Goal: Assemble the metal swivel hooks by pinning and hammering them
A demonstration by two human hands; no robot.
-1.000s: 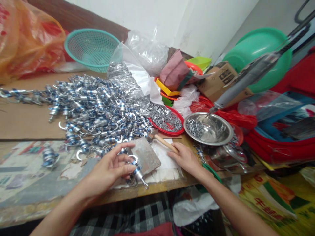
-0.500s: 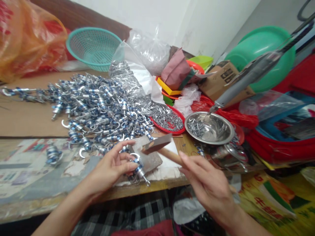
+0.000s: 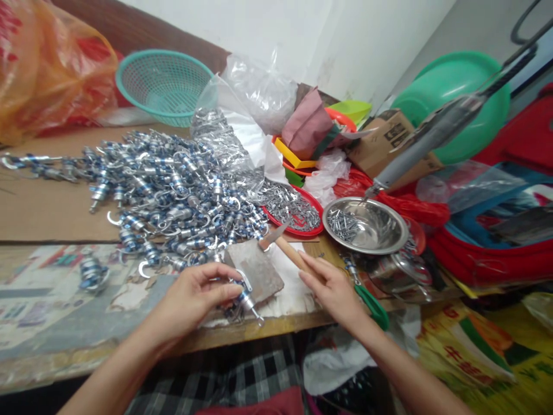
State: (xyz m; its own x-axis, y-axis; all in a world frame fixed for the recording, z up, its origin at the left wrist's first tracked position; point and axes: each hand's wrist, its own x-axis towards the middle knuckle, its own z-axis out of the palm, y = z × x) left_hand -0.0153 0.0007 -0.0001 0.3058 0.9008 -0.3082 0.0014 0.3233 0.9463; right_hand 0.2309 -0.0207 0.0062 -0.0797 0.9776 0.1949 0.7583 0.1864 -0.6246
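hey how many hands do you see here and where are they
2: the left hand, left of the grey slab, holding a blue-and-silver metal part; and the right hand, right of the slab, gripping a hammer. No others show.

This looks like a small workshop: a heap of matching metal parts (image 3: 173,190) lies on a worn table (image 3: 276,329), with a hammer (image 3: 292,253), a bowl (image 3: 382,225) of pins (image 3: 343,223) and a hanging grey tool (image 3: 427,135).

Hooked fittings (image 3: 173,190) are heaped before a colander (image 3: 166,86); a plate (image 3: 318,221) is set between them and a metal bowl (image 3: 380,222).
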